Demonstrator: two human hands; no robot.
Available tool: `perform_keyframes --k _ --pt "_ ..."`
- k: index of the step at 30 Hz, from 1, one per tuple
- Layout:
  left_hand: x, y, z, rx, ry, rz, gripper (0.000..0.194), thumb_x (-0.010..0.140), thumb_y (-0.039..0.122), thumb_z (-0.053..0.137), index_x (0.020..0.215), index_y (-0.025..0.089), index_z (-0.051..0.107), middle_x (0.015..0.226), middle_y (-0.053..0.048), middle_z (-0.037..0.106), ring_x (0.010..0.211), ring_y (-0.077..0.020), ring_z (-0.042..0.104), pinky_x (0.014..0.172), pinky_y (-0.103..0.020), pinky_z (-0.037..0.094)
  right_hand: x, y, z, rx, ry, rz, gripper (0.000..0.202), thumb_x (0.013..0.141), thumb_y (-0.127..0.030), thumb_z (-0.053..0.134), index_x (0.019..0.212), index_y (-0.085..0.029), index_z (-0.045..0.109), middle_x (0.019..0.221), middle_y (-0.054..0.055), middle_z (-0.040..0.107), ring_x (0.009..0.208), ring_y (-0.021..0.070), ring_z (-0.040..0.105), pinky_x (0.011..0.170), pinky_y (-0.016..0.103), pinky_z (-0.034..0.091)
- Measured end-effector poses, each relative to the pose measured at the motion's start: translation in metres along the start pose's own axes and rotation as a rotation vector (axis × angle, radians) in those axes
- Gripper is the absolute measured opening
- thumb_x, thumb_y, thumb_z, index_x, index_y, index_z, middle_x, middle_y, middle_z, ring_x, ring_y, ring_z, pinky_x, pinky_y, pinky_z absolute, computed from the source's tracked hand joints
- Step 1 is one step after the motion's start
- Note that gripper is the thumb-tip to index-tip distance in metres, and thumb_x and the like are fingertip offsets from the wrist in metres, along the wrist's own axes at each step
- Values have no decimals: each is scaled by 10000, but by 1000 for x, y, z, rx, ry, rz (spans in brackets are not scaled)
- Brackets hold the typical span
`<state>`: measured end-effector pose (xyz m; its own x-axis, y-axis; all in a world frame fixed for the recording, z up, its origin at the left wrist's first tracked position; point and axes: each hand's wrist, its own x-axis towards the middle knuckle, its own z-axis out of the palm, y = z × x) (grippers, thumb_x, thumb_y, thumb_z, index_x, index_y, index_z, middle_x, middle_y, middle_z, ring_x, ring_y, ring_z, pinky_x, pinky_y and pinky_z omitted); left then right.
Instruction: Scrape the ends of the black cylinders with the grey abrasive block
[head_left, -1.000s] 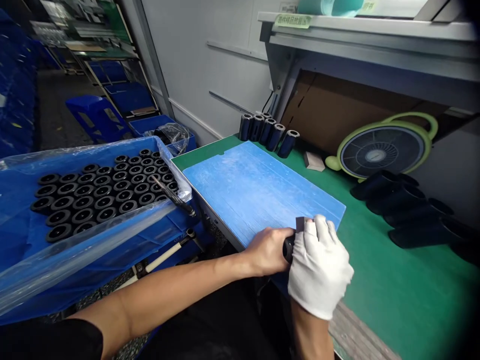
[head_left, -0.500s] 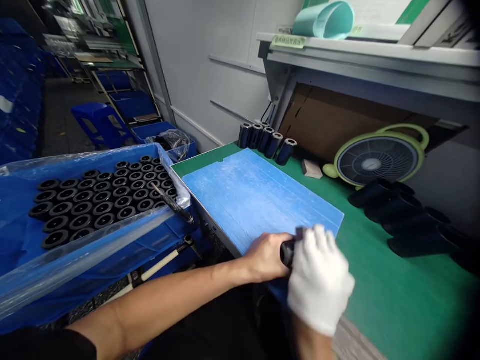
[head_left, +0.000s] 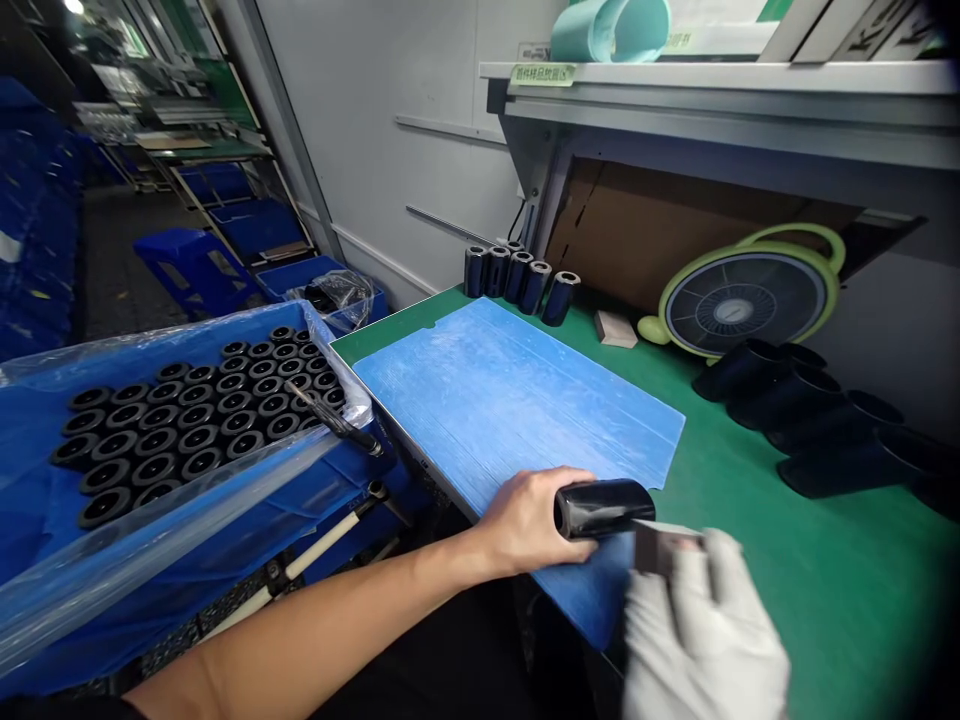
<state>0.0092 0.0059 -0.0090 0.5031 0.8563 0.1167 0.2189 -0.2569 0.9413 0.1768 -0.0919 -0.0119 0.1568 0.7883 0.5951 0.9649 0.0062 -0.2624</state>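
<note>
My bare left hand [head_left: 529, 522] grips one end of a glossy black cylinder [head_left: 609, 507], which lies on its side above the near part of a blue sheet [head_left: 495, 390]. Its left end shows a dark opening. In a white glove, my right hand [head_left: 705, 630] pinches a small sanding block [head_left: 652, 548], dark on its side and pale along the top. That block is at the cylinder's right end, close against its lower edge; whether they touch I cannot tell. The glove is slightly blurred.
A blue bin [head_left: 247, 505] lined with clear plastic holds many black cylinders at left. Several upright cylinders [head_left: 536, 288] stand at the back, near a pale block [head_left: 616, 328]. A green-rimmed fan [head_left: 739, 300] and more dark cylinders [head_left: 795, 400] are on the green table [head_left: 832, 590].
My right hand has moved right and down with the block, off the cylinder it covered, so more of the cylinder shows. My left hand keeps its grip. The view has shifted slightly.
</note>
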Motion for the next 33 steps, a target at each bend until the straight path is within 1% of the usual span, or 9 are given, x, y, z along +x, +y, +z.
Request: perform_keyframes --k 3,7,10,14,18,22,26,31,33 --pt "-1 2 -1 30 -11 -7 515 761 292 786 1271 234 741 1183 -62 805 1060 -284 771 909 -332 609 20 -30 15 -60 -100 -111 378 1063 -326 373 1297 -166 623 1429 188 590 1381 360 522 972 496 568" --pt "0 2 -2 21 -16 -24 539 732 298 798 1262 218 746 1128 -71 816 1019 -296 781 875 -339 613 25 -33 21 -104 -80 -188 427 1043 -218 312 1361 -103 573 1526 236 497 1494 387 396 1036 549 538" --pt "1 0 -2 -17 -32 2 517 752 283 778 1264 231 745 1200 -67 801 1075 -288 771 923 -332 604 19 -32 17 -100 -94 -245 396 1026 -224 324 1299 -126 594 1460 239 537 1463 412 424 966 545 562" --pt "1 1 -2 48 -35 -35 484 742 286 777 1219 213 755 1083 -70 821 971 -288 782 818 -325 609 25 -40 12 -169 -123 -85 356 1047 -226 319 1235 -122 602 1431 224 557 1393 415 484 961 528 554" --pt "1 2 -2 3 -32 -24 493 754 308 781 1239 225 752 1166 -67 811 1051 -283 774 891 -319 609 27 -39 12 -143 -79 -307 376 1049 -262 311 1239 -90 586 1337 264 583 1308 414 538 881 507 564" --pt "2 1 -1 43 -26 -30 478 750 315 779 1218 220 758 1114 -71 820 1001 -289 782 848 -328 611 31 -40 14 -233 -122 -83 333 1068 -258 309 1165 -139 605 1300 203 615 1243 363 580 850 459 553" --pt "2 0 -2 17 -37 -18 500 736 322 783 1225 216 756 1153 -68 813 1030 -287 782 885 -319 610 31 -40 12 -189 -86 -248 383 1056 -254 281 1249 -111 580 1341 238 581 1266 374 559 819 444 539" --pt "2 1 -2 56 -40 -33 526 737 348 791 1246 218 750 1114 -75 819 1015 -296 784 853 -329 614 33 -47 8 -230 -133 -47 322 1077 -273 276 1086 -176 584 1210 161 621 1168 325 593 781 402 486" --pt "2 1 -2 51 -42 -22 526 742 332 785 1254 218 747 1129 -73 817 1024 -294 783 862 -328 614 30 -49 8 -198 -122 -130 339 1070 -273 263 1125 -177 584 1263 169 606 1214 330 562 801 405 487"
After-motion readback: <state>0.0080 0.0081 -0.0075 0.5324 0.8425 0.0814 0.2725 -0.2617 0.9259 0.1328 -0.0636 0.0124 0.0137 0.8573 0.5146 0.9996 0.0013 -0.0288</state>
